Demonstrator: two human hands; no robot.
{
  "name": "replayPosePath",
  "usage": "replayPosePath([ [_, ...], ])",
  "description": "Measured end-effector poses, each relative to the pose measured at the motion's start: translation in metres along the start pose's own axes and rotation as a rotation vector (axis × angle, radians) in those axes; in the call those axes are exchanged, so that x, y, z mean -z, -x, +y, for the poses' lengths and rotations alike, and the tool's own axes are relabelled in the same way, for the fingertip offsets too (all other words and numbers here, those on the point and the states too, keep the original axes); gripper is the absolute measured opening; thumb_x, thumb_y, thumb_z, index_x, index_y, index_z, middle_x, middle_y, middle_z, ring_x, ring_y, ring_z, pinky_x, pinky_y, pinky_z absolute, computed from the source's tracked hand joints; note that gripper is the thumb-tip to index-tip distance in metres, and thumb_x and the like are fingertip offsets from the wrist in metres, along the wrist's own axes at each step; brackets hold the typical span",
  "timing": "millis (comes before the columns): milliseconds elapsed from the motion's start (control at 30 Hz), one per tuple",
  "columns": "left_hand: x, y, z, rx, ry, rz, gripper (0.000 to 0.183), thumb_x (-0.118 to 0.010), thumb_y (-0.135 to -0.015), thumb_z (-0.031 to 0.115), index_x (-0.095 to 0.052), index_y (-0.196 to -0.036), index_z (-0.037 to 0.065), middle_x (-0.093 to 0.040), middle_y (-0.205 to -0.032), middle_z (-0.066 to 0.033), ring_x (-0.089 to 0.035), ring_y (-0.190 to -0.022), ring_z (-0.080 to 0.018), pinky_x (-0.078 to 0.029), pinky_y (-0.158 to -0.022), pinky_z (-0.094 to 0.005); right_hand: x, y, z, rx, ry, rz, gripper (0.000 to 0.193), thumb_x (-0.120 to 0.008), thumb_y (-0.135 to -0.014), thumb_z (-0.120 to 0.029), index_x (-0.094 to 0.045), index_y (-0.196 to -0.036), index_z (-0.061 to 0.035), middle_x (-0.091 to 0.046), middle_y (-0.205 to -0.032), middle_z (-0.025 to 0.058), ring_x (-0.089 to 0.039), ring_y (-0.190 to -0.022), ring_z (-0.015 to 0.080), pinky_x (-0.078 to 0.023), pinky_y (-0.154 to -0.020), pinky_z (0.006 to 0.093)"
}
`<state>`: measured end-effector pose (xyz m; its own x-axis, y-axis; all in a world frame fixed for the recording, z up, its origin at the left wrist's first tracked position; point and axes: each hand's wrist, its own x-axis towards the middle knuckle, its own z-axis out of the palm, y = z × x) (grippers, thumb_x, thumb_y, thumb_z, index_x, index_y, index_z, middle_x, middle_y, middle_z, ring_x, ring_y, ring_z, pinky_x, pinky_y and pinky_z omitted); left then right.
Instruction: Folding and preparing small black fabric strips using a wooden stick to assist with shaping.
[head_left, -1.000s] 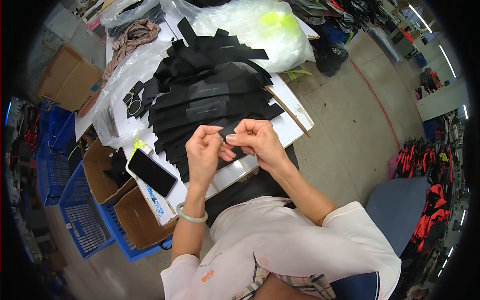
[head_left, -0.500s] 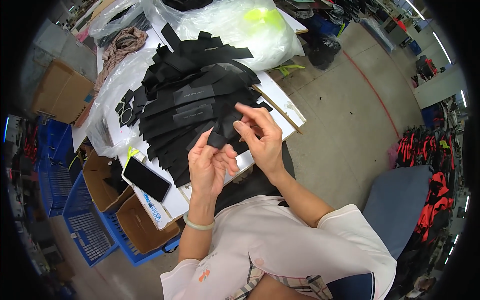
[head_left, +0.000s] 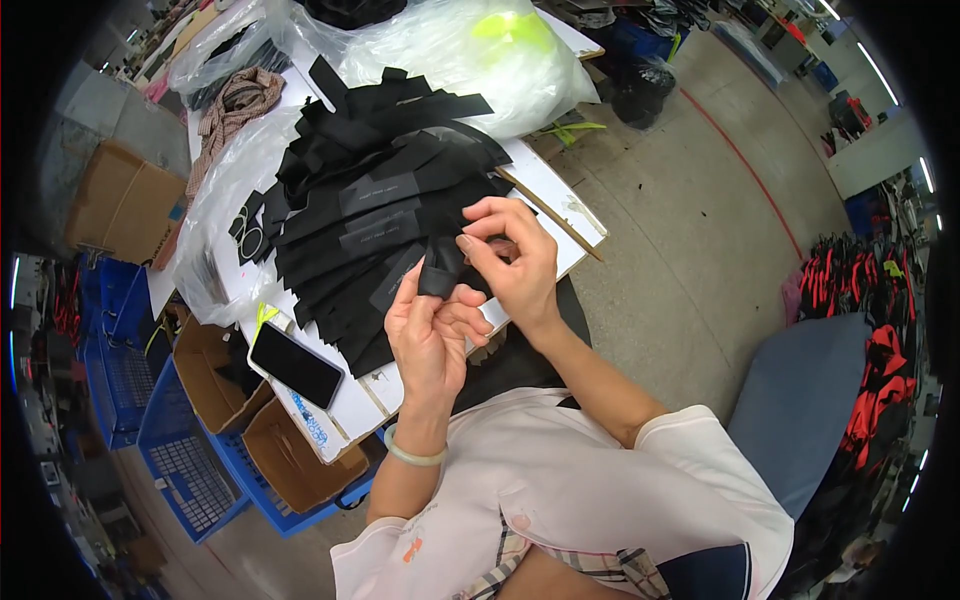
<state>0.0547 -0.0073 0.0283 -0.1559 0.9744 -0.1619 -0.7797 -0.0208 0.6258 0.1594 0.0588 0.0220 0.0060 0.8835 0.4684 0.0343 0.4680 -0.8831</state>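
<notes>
A large heap of black fabric strips (head_left: 370,200) lies fanned out on a white table (head_left: 572,212). My left hand (head_left: 428,338) and my right hand (head_left: 512,262) are raised just above the table's near edge, and both pinch one short black strip (head_left: 440,268) between their fingertips. The strip hangs folded between thumb and fingers. A pale bangle sits on my left wrist. The lower end of the strip is hidden behind my left fingers.
A black phone (head_left: 296,365) lies at the table's near left corner. Clear plastic bags (head_left: 470,55) cover the far side, with a brown cloth (head_left: 235,100) beyond. Cardboard boxes (head_left: 285,460) and blue crates (head_left: 180,470) stand left of the table. A blue chair (head_left: 800,400) is at right.
Both hands stay together on the small black strip, shifting slightly and working it between the fingers. The view has drifted a little; the heap has not moved.
</notes>
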Motion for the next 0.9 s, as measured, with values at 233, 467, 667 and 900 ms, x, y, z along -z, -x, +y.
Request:
replayPosePath([
  [233,0.013,0.001,0.006,-0.139,-0.39,-0.08,0.029,-0.044,-0.092,0.003,-0.052,-0.119,-0.006,-0.062,-0.066,-0.0149,-0.056,-0.043,-0.0145,-0.044,-0.039,-0.0206,0.025,-0.005,-0.006,-0.353,-0.377,-0.352,0.014,-0.07,-0.077,-0.007,-0.067,-0.087,0.0038,-0.053,-0.126,0.0174,-0.057,-0.101,0.0188,-0.047,-0.08,0.0252],
  [467,0.009,-0.011,0.02,-0.326,-0.734,-0.076,0.025,-0.044,-0.089,-0.004,-0.064,-0.105,-0.003,-0.059,-0.059,-0.0058,-0.046,-0.041,-0.0041,-0.033,-0.038,-0.0157,0.031,0.0,-0.01,-0.609,-0.724,-0.361,0.01,-0.068,-0.08,-0.007,-0.066,-0.084,0.0022,-0.063,-0.098,0.0108,-0.06,-0.079,0.0094,-0.051,-0.072,0.0233],
  [667,-0.023,-0.024,0.022,-0.228,-0.909,-0.195,0.023,-0.049,-0.086,-0.001,-0.066,-0.102,0.0,-0.057,-0.063,-0.0003,-0.039,-0.043,-0.0012,-0.026,-0.039,-0.0152,0.069,0.008,-0.028,-0.733,-0.557,-0.512,0.026,-0.063,-0.088,-0.024,-0.065,-0.079,0.0004,-0.068,-0.074,0.0113,-0.063,-0.058,0.011,-0.051,-0.05,0.0233],
  [900,-0.047,-0.028,-0.008,0.117,-0.036,-0.466,0.052,-0.048,-0.094,0.043,-0.051,-0.121,-0.002,-0.058,-0.111,-0.0121,-0.059,-0.096,-0.0239,-0.045,-0.091,-0.0368,0.067,0.031,-0.034,-0.524,-0.412,-0.329,0.029,-0.059,-0.091,-0.027,-0.062,-0.078,-0.0008,-0.065,-0.065,0.0109,-0.057,-0.045,0.0123,-0.044,-0.041,0.0242],
])
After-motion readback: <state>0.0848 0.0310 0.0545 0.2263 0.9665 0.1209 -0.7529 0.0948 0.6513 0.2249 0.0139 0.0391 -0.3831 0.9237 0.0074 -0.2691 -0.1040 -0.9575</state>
